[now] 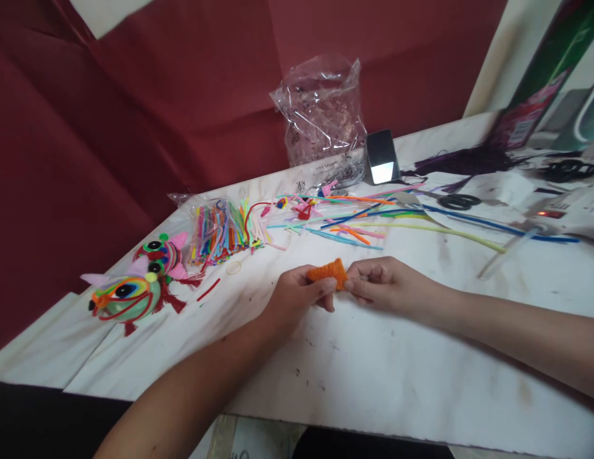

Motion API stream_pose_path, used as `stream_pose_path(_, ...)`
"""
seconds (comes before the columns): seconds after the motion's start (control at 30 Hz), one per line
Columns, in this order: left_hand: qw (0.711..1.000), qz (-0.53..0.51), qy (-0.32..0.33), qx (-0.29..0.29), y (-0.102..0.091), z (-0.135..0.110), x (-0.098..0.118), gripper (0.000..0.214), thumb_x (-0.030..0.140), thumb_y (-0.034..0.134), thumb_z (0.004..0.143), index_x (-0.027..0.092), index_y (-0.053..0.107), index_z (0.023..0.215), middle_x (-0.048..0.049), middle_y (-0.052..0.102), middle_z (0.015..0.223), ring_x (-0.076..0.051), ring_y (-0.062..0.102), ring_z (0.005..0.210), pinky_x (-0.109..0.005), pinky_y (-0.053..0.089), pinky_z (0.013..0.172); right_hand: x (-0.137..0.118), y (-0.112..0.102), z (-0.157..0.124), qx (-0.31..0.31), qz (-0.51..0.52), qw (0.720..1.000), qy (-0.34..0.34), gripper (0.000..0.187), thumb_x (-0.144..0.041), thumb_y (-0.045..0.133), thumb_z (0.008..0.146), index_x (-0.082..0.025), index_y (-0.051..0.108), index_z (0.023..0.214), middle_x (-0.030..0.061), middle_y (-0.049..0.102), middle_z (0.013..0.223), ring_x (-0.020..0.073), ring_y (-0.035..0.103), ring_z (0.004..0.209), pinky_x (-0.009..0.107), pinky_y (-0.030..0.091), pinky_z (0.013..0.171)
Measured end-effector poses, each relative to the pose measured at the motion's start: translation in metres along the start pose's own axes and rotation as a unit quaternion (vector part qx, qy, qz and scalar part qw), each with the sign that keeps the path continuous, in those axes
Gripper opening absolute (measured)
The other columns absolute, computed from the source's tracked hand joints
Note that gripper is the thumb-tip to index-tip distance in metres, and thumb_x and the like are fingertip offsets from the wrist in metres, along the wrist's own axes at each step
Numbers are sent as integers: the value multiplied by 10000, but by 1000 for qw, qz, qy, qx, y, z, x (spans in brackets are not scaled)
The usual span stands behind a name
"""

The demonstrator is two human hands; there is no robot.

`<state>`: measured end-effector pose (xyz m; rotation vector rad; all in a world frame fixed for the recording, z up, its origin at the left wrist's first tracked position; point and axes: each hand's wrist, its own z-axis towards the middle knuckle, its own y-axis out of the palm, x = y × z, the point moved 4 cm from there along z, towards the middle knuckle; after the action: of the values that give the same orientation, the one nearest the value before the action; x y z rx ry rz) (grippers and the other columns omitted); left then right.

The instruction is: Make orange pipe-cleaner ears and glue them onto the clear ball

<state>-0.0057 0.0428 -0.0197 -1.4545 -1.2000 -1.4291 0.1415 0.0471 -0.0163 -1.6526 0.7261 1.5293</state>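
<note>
Between my two hands is a small orange cone that looks wound from fuzzy pipe cleaner, its wide end facing right. My left hand is closed around its narrow side, thumb along the front. At the wide rim, the thumb and fingertips of my right hand pinch the lower edge. Both hands are held above the white marbled table. Left of them lie a short red pipe cleaner piece and a small pale ring.
Two colourful stuffed-looking fish figures sit at the left. A bag of pipe cleaners lies behind, loose pipe cleaners stretch right. Black scissors, a phone, a clear plastic bag and a glue gun are farther back.
</note>
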Motion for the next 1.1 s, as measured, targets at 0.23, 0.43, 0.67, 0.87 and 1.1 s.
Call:
stream_pose_path(0.23,1000,2,9,24,4,-2,-1,162,259,649,682,123,563,701,21,584,515,-90,540,454,-237,434,524,1,4,-2,26,-30,999,-22,268,-399,567,773,-171,503,646,-45,455,557,73,345,488,214,256,454)
stream_pose_path(0.43,1000,-17,5,24,10,-2,-4,168,267,632,703,116,568,741,14,597,533,-104,572,485,-243,456,546,1,4,-2,61,-48,996,-46,248,-385,507,805,-170,525,683,-19,499,603,95,410,543,225,316,496)
stream_pose_path(0.67,999,-11,19,25,12,-4,-1,176,283,625,712,120,571,750,10,605,541,-109,580,504,-254,461,572,1,5,-2,75,-43,995,-46,248,-397,504,788,-182,511,665,-20,500,589,100,412,530,230,313,489)
stream_pose_path(0.87,999,-11,28,31,13,-3,-2,154,274,608,710,138,537,705,22,587,524,-107,560,492,-259,440,570,1,5,-4,97,-43,993,-43,265,-412,501,779,-187,480,641,-22,496,575,102,400,527,239,310,492)
stream_pose_path(1.1,999,-21,31,33,8,1,-4,162,286,609,708,142,537,690,33,562,517,-87,527,479,-243,435,553,1,4,0,82,-46,995,-35,285,-421,494,800,-178,517,652,-21,503,586,103,431,541,238,333,510)
